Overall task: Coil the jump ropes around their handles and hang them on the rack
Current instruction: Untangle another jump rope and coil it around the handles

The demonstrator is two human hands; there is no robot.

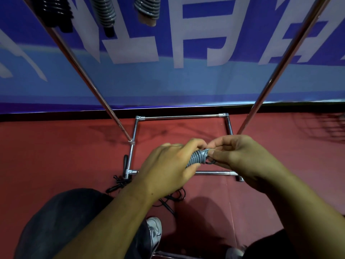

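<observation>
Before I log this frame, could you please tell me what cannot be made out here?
- Head view: the handles inside the grey coiled rope are hidden by its wraps, the left hand and the right hand.
- Head view: the three hung coils are cut by the top edge; their attachment to the rack is unseen.
- Head view: the black rope on the floor is partly covered by the left forearm.
</observation>
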